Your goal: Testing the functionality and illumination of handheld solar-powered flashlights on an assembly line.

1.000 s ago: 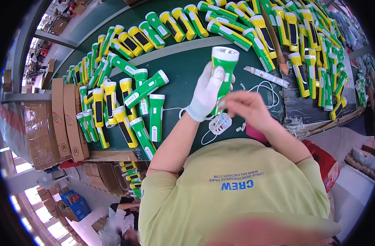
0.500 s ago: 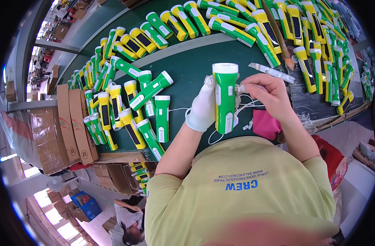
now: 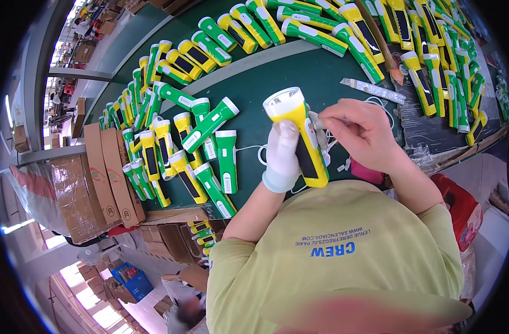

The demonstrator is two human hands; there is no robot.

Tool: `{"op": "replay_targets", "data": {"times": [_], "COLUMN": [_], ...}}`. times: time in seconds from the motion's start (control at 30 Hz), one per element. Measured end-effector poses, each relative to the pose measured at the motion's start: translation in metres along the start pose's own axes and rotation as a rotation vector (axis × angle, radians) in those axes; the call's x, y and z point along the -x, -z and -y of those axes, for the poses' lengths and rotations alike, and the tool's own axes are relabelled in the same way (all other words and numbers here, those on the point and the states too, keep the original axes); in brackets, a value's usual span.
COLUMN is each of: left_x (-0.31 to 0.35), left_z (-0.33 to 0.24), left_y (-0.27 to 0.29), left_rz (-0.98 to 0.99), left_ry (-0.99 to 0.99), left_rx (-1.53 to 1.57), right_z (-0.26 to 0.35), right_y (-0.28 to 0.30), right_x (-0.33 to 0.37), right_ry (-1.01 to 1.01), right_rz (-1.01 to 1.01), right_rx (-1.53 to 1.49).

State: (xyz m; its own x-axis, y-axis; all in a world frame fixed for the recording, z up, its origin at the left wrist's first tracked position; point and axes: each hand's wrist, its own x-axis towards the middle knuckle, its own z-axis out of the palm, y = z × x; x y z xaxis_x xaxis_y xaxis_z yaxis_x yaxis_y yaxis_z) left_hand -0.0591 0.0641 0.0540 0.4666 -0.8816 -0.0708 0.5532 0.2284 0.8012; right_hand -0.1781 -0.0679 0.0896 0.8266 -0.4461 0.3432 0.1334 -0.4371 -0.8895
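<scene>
My left hand [image 3: 281,154], in a white glove, is closed around a flashlight [image 3: 308,149] in front of my chest. Its white-rimmed head points up and away to the left, and the yellow face with a dark solar panel shows. On the flashlight's right side, my bare right hand [image 3: 363,132] pinches thumb and forefinger together next to the gloved fingertips. Whatever sits in that pinch is too small to make out. A white cable [image 3: 261,155] runs behind the left hand to a green flashlight [image 3: 227,161] on the table.
Rows of yellow and green flashlights [image 3: 197,54] curve along the far side, with a heap [image 3: 432,72] at right. More [image 3: 179,167] lie at left beside cardboard boxes [image 3: 116,172]. A clear plastic strip [image 3: 373,91] and a pink cloth item [image 3: 365,172] are near my right hand.
The flashlight has turned in my left hand from its green face to its yellow solar-panel face, and its head now tilts left. My right hand stays close at its side, still pinching.
</scene>
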Motion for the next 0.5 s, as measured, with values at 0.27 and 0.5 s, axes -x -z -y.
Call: {"op": "replay_targets", "data": {"times": [0.27,0.5], "left_x": [0.01,0.016], "left_z": [0.001,-0.016], "left_y": [0.007,0.008], "left_rz": [0.033,0.119], "left_ry": [-0.041,0.254], "left_rx": [-0.073,-0.399], "right_z": [0.009,0.006], "right_y": [0.004,0.046], "right_x": [0.001,0.007], "right_ry": [0.219,0.468], "right_rz": [0.06,0.018], "right_rx": [0.228,0.44]}}
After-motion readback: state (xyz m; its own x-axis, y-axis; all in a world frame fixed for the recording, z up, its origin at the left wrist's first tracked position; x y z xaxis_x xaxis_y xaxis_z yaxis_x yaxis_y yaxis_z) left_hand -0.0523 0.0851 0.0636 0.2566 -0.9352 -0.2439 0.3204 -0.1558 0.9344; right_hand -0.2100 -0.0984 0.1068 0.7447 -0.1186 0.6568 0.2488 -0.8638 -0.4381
